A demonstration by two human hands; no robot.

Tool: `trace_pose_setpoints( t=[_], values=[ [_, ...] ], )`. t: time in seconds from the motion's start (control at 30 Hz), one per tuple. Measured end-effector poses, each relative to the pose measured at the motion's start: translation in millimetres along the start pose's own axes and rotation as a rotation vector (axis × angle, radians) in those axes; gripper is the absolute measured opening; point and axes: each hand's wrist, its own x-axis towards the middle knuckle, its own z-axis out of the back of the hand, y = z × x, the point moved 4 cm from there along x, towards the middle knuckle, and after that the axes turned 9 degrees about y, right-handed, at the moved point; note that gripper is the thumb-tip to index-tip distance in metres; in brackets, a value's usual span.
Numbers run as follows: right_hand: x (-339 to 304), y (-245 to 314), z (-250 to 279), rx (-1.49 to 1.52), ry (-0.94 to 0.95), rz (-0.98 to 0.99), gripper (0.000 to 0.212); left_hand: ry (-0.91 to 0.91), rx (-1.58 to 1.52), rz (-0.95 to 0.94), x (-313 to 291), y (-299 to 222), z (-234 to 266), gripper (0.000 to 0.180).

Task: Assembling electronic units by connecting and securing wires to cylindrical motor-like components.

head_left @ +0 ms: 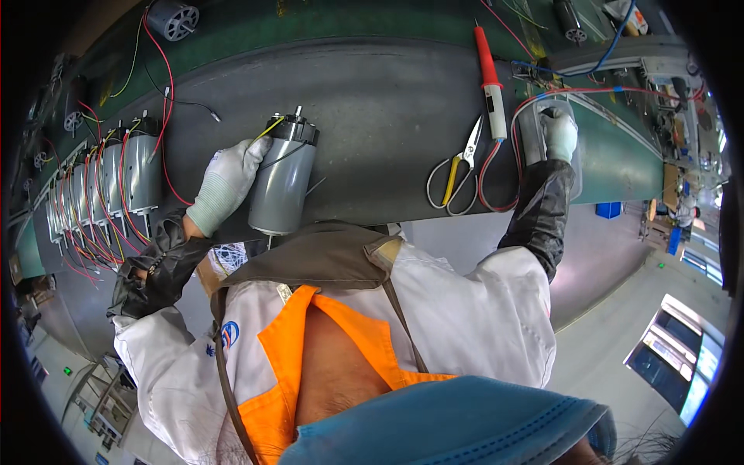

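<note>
Grey motor (280,186) near bench edge (422,216), room rightward

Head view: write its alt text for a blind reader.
A white-gloved left hand touches a grey cylindrical metal motor on a dark worktable; the gloved right hand is in a translucent plastic tray, with yellow-and-silver scissors between them.

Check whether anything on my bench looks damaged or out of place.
Nothing looks visibly spilled or damaged. Only the lead wires at left look untidy: they overlap in a tangle at the row of upright grey motors.
</note>
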Motion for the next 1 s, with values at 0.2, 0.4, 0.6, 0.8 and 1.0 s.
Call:
trace_pose_setpoints(
  t=[0.2,0.4,0.6,0.8,1.0],
  values=[
    [-48.8,15.9,58.5,0.392,-0.267,0.148,0.021,0.256,-0.167,-0.006,8.1,2.8,11.6,0.077],
    [-131.1,155.9,109.1,1.176,-0.008,0.178,0.018,0.497,-0.384,0.115,2.4,-6.2,43.8,0.064],
    [-156.4,266.6,39.5,1.624,0.680,0.265,0.023,0.674,-0.256,0.096,6.5,-19.1,60.7,0.050],
    [-219.5,372.8,-10.3,1.921,1.029,0.318,0.018,0.729,-0.291,0.186,4.8,-20.3,69.3,0.039],
    [-254.6,408.6,-9.0,0.682,0.005,1.252,0.034,0.757,-0.404,0.229,-5.9,-14.9,75.0,0.053]
  ],
)
